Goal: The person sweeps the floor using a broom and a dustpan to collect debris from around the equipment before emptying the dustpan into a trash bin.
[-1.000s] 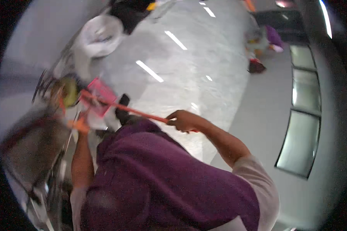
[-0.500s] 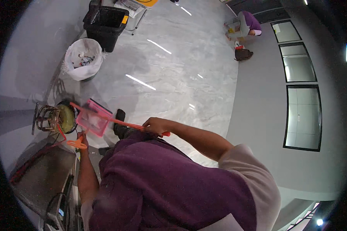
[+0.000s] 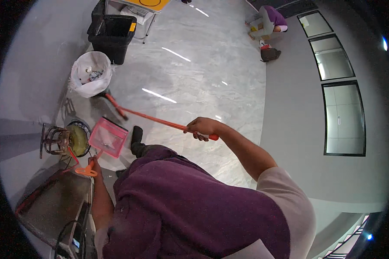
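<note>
My left hand (image 3: 94, 164) is closed around the handle of a pink long-handled dustpan (image 3: 96, 139), near its orange grip. Its pan lies by the floor at lower left, with some pale debris inside. Out to the right, my right hand (image 3: 201, 125) wraps around the upper end of a broom's orange-red stick (image 3: 157, 120). The broom head (image 3: 116, 106) is at the floor between the dustpan and a white sack-lined bin (image 3: 90, 90), apart from the pan's dark front lip.
A greenish gas cylinder (image 3: 77, 139) with a rusty metal guard stands left of the dustpan. Beyond the white bin is a black plastic bin (image 3: 113, 48), beside a yellow-topped table (image 3: 147, 4). Far right, another person (image 3: 270, 22) bends near a dark bag (image 3: 270, 55).
My right hand has moved right and slightly away, swinging the broom head out from over the dustpan to the floor past it. The left hand still holds the dustpan, nearly in place.
</note>
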The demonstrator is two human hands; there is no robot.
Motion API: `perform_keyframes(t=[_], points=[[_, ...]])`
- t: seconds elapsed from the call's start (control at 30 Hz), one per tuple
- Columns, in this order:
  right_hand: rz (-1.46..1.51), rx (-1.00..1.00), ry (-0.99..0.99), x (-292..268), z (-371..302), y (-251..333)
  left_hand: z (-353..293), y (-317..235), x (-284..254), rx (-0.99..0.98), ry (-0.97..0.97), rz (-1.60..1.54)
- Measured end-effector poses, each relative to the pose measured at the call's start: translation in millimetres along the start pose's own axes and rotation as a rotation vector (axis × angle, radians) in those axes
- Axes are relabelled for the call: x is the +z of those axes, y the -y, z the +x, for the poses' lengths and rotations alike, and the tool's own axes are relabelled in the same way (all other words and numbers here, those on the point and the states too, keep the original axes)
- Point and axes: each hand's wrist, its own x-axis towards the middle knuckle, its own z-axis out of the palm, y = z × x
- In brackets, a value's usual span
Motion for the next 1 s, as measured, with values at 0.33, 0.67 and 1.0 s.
perform_keyframes(t=[0.33, 0.67, 1.0], points=[[-0.11, -0.1, -0.064, 76, 41, -4, 14, 16, -4, 0.115, -0.066, 0.038], [-0.181, -0.107, 0.248, 71, 13, 7, 36, 6, 2, 0.633, -0.778, 0.104], [0.147, 0.05, 0.163, -31, -56, -20, 5, -2, 0, 0.114, -0.131, -0.211]])
